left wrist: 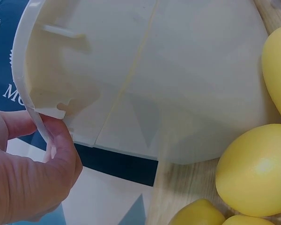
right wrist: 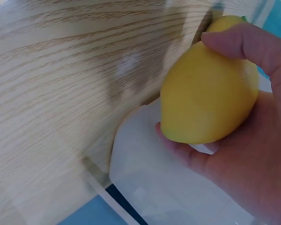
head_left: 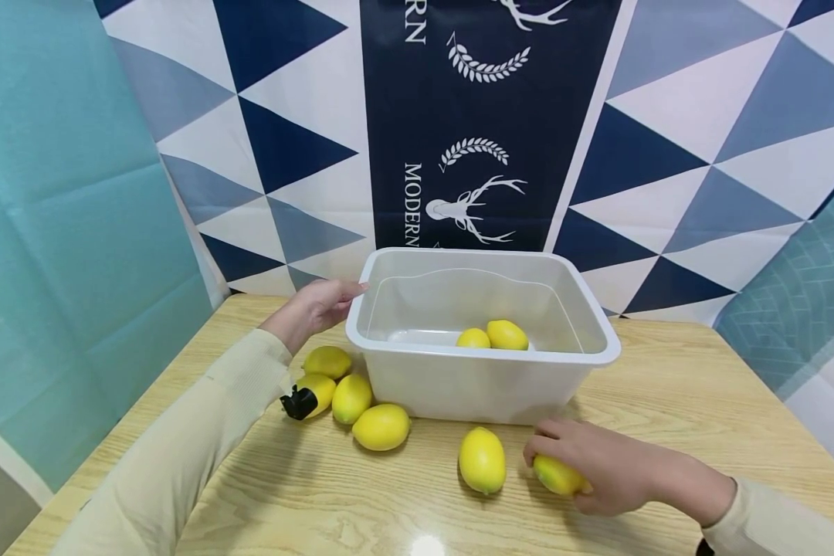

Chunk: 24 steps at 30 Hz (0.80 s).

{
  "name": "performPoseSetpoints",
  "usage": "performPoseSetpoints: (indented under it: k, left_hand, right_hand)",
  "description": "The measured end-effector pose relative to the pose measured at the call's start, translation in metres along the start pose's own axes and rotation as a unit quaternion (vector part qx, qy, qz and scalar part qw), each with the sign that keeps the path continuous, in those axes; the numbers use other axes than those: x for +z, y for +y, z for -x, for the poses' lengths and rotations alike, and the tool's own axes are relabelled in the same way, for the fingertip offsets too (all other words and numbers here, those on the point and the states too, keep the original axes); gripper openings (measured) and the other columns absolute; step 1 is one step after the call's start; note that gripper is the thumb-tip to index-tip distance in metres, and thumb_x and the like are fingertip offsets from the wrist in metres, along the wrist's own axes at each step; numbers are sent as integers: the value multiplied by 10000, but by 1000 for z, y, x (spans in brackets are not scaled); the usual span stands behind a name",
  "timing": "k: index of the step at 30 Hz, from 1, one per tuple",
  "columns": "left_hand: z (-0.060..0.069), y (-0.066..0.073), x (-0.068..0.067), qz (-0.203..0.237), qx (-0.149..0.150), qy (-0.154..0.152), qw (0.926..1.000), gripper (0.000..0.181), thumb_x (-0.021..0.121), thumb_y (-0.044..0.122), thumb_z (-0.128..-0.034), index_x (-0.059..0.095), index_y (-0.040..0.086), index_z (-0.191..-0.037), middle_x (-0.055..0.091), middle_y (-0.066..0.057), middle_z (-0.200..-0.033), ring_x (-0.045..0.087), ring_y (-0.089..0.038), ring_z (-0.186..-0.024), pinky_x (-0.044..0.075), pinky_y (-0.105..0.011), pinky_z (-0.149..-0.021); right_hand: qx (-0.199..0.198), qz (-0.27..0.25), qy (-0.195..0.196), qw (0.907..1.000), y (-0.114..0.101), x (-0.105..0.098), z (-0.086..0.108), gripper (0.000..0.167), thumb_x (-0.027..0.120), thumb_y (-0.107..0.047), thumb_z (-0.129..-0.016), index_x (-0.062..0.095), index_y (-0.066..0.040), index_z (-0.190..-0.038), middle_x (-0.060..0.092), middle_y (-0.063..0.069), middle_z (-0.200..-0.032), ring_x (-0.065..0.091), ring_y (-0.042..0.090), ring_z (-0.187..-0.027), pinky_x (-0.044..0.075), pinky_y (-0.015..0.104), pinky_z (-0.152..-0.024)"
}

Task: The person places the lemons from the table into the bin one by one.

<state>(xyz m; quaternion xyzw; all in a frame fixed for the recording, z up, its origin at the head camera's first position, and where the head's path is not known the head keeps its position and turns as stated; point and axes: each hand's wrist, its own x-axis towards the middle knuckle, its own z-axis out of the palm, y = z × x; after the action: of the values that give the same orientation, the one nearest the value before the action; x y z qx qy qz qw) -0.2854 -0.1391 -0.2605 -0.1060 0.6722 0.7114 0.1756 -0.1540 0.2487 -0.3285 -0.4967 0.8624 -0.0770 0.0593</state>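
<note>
A white plastic bin [head_left: 472, 386] stands on the wooden table with two lemons [head_left: 506, 335] visible inside. My left hand [head_left: 320, 305] pinches the bin's left rim; the left wrist view shows thumb and fingers [left wrist: 65, 150] around the edge. In front of the bin's right end, my right hand [head_left: 608, 467] grips a lemon [head_left: 560, 475], and the right wrist view shows thumb and fingers around that lemon [right wrist: 208, 93]. Just left of it a single lemon [head_left: 483, 460] lies on the table. Several more lemons [head_left: 381, 427] lie by the bin's front left corner.
The wooden table [head_left: 674, 401] extends to both sides of the bin. A patterned cloth [head_left: 306, 131] hangs behind it, with teal cloth [head_left: 76, 232] at the left. A small black object [head_left: 299, 402] shows at my left wrist, in front of a lemon.
</note>
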Motion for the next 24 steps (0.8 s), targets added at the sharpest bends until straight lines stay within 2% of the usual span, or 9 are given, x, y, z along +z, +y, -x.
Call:
performPoseSetpoints:
  k: [6,10,19,21,24]
  left_hand:
    - [0,1,0,-31,25,-1,10000,466,590,189,-952,464,73,-1385,503,-10,-1204,533,-159,-1103,471,-264,-1062]
    - [0,1,0,-35,23,0,10000,467,587,192,-954,463,73,-1388,508,-7,-1195,541,-150,-1085,476,-256,-1052]
    - [-2,1,0,-86,-12,46,10000,471,579,188,-959,456,41,-1389,507,-18,-1165,545,-135,-1017,469,-261,-1059]
    - [-2,1,0,-101,-6,55,9999,474,582,184,-957,456,36,-1389,505,-19,-1159,544,-130,-991,496,-244,-1023]
    - [-2,0,0,-99,4,55,9999,476,583,178,-956,454,27,-1388,504,-21,-1147,548,-120,-957,547,-193,-902]
  right_hand:
    - [-212,331,489,9980,-7,-1,-4,678,789,-47,-594,519,-289,-1167,472,-147,-1056,427,20,-935,462,251,-746]
    - [-209,565,756,9953,-9,-1,-6,693,815,-78,-576,529,-285,-1172,469,-168,-1060,425,14,-952,473,248,-776]
    - [-73,924,821,9923,-14,-4,-10,717,837,-125,-578,528,-258,-1211,497,-158,-1114,457,33,-992,506,292,-824]
    - [-76,1025,803,9915,-14,-5,-10,724,841,-139,-582,517,-263,-1218,505,-148,-1128,467,43,-1002,511,305,-832]
    - [-88,1135,782,9904,-16,-7,-11,741,852,-160,-587,503,-273,-1230,510,-136,-1148,476,54,-1016,516,322,-843]
